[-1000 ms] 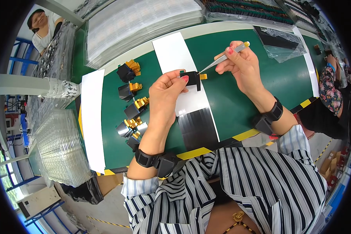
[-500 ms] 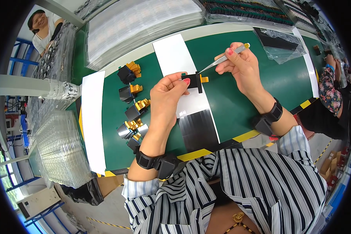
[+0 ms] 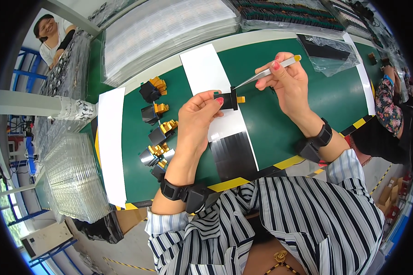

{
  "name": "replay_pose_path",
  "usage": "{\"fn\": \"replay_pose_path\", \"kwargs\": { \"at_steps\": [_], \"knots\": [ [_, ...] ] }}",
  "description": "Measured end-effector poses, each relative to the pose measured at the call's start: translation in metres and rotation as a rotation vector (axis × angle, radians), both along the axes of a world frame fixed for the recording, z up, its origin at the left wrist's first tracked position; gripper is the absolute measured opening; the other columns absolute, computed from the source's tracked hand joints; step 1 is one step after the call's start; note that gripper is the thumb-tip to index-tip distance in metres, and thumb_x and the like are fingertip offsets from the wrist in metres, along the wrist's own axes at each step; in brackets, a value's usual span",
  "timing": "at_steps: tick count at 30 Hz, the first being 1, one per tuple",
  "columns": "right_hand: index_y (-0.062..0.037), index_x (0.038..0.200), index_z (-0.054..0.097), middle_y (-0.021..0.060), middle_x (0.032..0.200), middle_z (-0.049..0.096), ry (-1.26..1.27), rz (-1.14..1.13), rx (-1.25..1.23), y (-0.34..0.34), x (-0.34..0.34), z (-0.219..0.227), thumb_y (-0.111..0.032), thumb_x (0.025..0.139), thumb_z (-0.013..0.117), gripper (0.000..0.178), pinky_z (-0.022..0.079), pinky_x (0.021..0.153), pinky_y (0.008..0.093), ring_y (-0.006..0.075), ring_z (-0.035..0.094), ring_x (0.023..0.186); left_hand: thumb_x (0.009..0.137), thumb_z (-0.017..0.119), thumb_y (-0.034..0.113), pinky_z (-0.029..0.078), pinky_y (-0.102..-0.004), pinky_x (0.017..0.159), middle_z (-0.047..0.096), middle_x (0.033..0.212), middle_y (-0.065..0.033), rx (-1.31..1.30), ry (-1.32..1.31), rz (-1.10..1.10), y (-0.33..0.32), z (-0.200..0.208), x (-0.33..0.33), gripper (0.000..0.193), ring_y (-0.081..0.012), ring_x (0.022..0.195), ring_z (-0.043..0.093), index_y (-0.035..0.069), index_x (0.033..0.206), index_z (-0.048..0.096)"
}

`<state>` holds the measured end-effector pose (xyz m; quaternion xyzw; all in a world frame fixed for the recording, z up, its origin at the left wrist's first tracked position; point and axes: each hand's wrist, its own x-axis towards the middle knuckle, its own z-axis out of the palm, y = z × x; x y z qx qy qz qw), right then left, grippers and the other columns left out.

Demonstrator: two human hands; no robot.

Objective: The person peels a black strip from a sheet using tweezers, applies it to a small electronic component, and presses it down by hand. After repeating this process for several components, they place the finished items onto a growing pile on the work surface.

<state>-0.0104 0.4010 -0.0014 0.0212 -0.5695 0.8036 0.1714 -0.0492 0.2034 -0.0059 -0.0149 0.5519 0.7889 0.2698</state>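
Note:
Between thumb and fingers, my left hand (image 3: 199,110) pinches a small flat black screen module (image 3: 225,101) with a black strip across its right end and a gold flex tab sticking out beyond. My right hand (image 3: 287,82) is closed round silver tweezers (image 3: 266,72), whose tip points left and down at the top of the black strip. Whether the tip touches it I cannot tell. Beneath the module lies a white sheet (image 3: 206,68) on the green mat. Several similar modules with gold flex cables (image 3: 159,133) form a column left of my left hand.
A dark film sheet (image 3: 234,156) lies by the near edge. White paper (image 3: 111,146) runs along the left, beside stacked clear trays (image 3: 73,178). More clear trays (image 3: 170,36) stand at the back. A plastic bag with black sheets (image 3: 328,50) lies far right. Other people sit at both sides.
My right hand has shifted slightly right and down, and the tweezers now lie a little flatter. The module stays pinched in my left hand, almost unmoved.

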Motion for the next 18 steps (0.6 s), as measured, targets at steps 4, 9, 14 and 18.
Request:
{"fn": "replay_pose_path", "kwargs": {
  "at_steps": [4, 9, 14, 18],
  "knots": [
    [-0.0058, 0.092, 0.041, 0.0181, 0.083, 0.059, -0.009, 0.052, -0.068, 0.0031, 0.0021, 0.0011, -0.013, 0.088, 0.046, 0.009, 0.05, 0.057, 0.0284, 0.0195, 0.061, 0.062, 0.076, 0.059, 0.002, 0.043, -0.0229, 0.064, 0.059, 0.078, -0.0045, 0.03, -0.003, 0.016, 0.0009, -0.0026, -0.0011, 0.018, -0.0102, 0.064, 0.052, -0.002, 0.093, 0.057],
    [-0.0059, 0.092, 0.042, 0.0177, 0.082, 0.06, -0.07, 0.184, -0.16, 0.0017, 0.007, 0.0071, -0.014, 0.088, 0.046, 0.009, 0.049, 0.055, 0.0282, 0.0191, 0.061, 0.06, 0.077, 0.058, 0.002, 0.044, -0.0235, 0.065, 0.059, 0.077, -0.0047, 0.065, -0.033, 0.091, -0.0016, -0.0045, -0.0035, 0.017, -0.0101, 0.065, 0.053, -0.002, 0.093, 0.056],
    [-0.0059, 0.09, 0.043, 0.0177, 0.083, 0.06, -0.112, 0.058, -0.078, -0.0029, 0.0019, 0.0012, -0.013, 0.088, 0.046, 0.008, 0.049, 0.055, 0.0273, 0.0189, 0.061, 0.061, 0.077, 0.058, 0.002, 0.044, -0.0238, 0.066, 0.059, 0.077, -0.005, 0.086, -0.017, 0.066, 0.0003, -0.0006, -0.0014, 0.017, -0.01, 0.065, 0.053, -0.002, 0.092, 0.055],
    [-0.0059, 0.09, 0.043, 0.0178, 0.085, 0.059, -0.083, 0.036, -0.057, -0.001, 0.0001, -0.0012, -0.013, 0.089, 0.046, 0.008, 0.05, 0.056, 0.0272, 0.019, 0.062, 0.063, 0.077, 0.058, 0.002, 0.044, -0.0236, 0.065, 0.059, 0.078, -0.0053, 0.07, -0.013, 0.048, 0.0006, -0.0002, -0.0002, 0.017, -0.0103, 0.065, 0.053, -0.002, 0.092, 0.055]
  ]
}}
